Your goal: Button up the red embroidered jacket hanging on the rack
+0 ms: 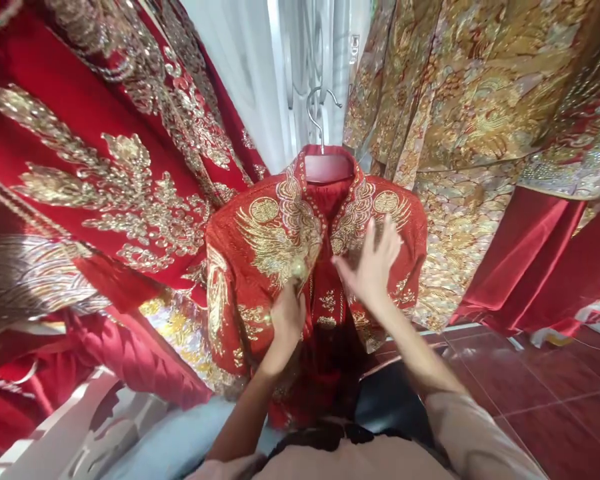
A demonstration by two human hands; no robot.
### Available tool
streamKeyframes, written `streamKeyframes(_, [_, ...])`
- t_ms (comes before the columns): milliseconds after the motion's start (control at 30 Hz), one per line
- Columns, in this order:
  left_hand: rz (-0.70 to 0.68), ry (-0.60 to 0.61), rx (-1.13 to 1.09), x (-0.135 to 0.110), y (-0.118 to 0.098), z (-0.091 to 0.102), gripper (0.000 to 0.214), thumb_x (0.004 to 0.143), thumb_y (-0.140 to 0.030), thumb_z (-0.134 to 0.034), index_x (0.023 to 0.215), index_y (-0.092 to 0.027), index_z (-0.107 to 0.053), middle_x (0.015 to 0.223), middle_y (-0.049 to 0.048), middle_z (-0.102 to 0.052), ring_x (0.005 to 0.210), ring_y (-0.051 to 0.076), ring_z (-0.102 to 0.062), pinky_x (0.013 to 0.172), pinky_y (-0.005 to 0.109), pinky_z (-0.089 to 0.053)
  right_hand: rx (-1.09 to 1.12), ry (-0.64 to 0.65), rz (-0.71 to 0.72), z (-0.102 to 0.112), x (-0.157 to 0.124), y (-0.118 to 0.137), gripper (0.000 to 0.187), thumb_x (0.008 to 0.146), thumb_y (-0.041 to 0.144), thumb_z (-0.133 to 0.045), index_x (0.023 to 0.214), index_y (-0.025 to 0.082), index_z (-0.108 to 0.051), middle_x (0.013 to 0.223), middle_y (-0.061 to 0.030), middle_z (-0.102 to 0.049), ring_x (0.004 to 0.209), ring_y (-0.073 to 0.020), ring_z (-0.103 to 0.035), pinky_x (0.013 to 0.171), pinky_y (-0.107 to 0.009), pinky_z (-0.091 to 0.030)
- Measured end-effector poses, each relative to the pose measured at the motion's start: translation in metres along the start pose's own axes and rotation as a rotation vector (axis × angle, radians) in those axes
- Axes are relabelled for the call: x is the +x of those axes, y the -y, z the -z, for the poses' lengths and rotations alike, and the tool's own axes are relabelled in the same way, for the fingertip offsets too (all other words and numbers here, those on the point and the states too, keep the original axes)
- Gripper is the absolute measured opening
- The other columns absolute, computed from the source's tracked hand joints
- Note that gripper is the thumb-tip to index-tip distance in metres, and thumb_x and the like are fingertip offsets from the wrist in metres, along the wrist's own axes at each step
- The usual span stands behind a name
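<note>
Large red and gold embroidered garments [105, 187] hang to the left of the red jacket [260, 267], gold brocade ones [480, 133] to its right. The jacket hangs on a hanger [322, 127] before a white curtain [250, 73]. The step in hand looks like fastening its front. The left hand [287, 313], below the collar, is curled, pinching the left front edge near a gold button [298, 269]. The right hand [373, 267] lies spread on the right panel. Next calls for drawing both edges together.
</note>
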State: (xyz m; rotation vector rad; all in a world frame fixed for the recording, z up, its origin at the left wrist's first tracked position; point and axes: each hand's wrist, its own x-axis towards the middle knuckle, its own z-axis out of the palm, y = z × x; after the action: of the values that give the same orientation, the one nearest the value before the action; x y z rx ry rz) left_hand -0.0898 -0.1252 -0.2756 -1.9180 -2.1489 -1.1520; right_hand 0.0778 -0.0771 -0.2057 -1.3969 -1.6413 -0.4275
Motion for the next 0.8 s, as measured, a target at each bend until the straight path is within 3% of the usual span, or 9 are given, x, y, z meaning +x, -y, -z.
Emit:
streamKeyframes(133, [-0.014,-0.137,-0.06,-0.011,0.03,-0.006,0.011,0.077,-0.019,-0.051,0.088,-0.018,-0.053,0.083,0.0083,-0.062,0.081,0.023,-0.062,0.07,0.031,-0.048,0.09,0.074,-0.129,-0.027,-0.072,-0.019,0.066,0.084,0.039,-0.05,0.139,0.009,-0.032,0.142,-0.0272,-0.033,0.134,-0.0379,-0.031,0.102,-0.06,-0.031])
streamKeyframes(200, [-0.034,-0.125,-0.053,-0.014,0.033,-0.003,0.006,0.076,-0.019,-0.05,0.082,-0.019,-0.051,0.078,0.0069,-0.059,0.077,0.022,-0.06,0.067,0.031,-0.047,0.233,0.126,-0.129,-0.027,-0.084,-0.034,0.048,0.089,0.034,-0.042,0.131,0.011,-0.042,0.129,-0.0228,-0.051,0.119,-0.0304,-0.051,0.096,-0.048,-0.043])
streamKeyframes(267, [-0.059,-0.057,-0.052,-0.016,0.032,0.004,0.002,0.076,-0.019,-0.048,0.074,-0.02,-0.048,0.07,0.0048,-0.057,0.067,0.02,-0.058,0.06,0.029,-0.044,0.382,0.224,-0.093,-0.014,-0.087,-0.04,0.033,0.092,0.031,-0.038,0.117,0.016,-0.052,0.104,-0.014,-0.066,0.09,-0.0228,-0.065,0.079,-0.037,-0.052])
streamKeyframes(367, [-0.153,0.074,-0.103,-0.029,0.021,0.023,0.011,0.077,-0.018,-0.045,0.065,-0.02,-0.046,0.059,0.0019,-0.053,0.054,0.016,-0.054,0.052,0.025,-0.038,0.553,0.225,-0.024,0.027,-0.084,-0.019,0.018,0.092,0.026,-0.039,0.098,0.021,-0.056,0.068,-0.0012,-0.064,0.051,-0.014,-0.058,0.05,-0.025,-0.047])
streamKeyframes(467, [-0.32,0.17,-0.147,-0.051,0.001,0.041,0.02,0.079,-0.019,-0.045,0.059,-0.02,-0.046,0.052,0.0009,-0.05,0.046,0.013,-0.048,0.048,0.023,-0.034,0.695,0.098,0.132,0.067,-0.076,0.024,0.009,0.089,0.019,-0.044,0.086,0.023,-0.052,0.057,0.0043,-0.055,0.043,-0.01,-0.048,0.043,-0.022,-0.038])
streamKeyframes(533, [-0.378,0.238,-0.094,-0.059,-0.014,0.044,0.019,0.079,-0.018,-0.046,0.061,-0.02,-0.051,0.054,0.0023,-0.053,0.046,0.014,-0.05,0.048,0.024,-0.035,0.745,0.1,0.152,0.072,-0.065,0.043,0.01,0.088,0.017,-0.045,0.08,0.024,-0.049,0.056,0.0051,-0.052,0.043,-0.0091,-0.045,0.043,-0.021,-0.037])
streamKeyframes(600, [-0.302,0.305,0.051,-0.057,-0.026,0.035,0.015,0.077,-0.012,-0.045,0.071,-0.019,-0.058,0.061,0.0053,-0.058,0.051,0.016,-0.055,0.049,0.025,-0.038,0.733,0.194,0.076,0.051,-0.053,0.047,0.013,0.088,0.019,-0.043,0.075,0.023,-0.045,0.057,0.0046,-0.049,0.046,-0.0095,-0.046,0.046,-0.021,-0.037])
streamKeyframes(700, [-0.087,0.356,0.209,-0.038,-0.031,0.003,0.024,0.079,-0.006,-0.04,0.09,-0.015,-0.06,0.077,0.0105,-0.063,0.066,0.021,-0.062,0.056,0.027,-0.042,0.673,0.344,-0.092,-0.003,-0.046,0.03,0.013,0.087,0.02,-0.038,0.076,0.022,-0.043,0.061,0.0024,-0.049,0.053,-0.0112,-0.048,0.053,-0.023,-0.04])
streamKeyframes(800, [0.047,0.382,-0.007,-0.028,-0.018,-0.034,0.021,0.083,-0.01,-0.041,0.097,-0.016,-0.056,0.095,0.0121,-0.06,0.089,0.023,-0.061,0.07,0.03,-0.046,0.686,0.341,-0.213,-0.036,-0.065,0.01,0.009,0.088,0.026,-0.039,0.085,0.021,-0.046,0.072,-0.0011,-0.057,0.063,-0.0127,-0.055,0.062,-0.025,-0.045])
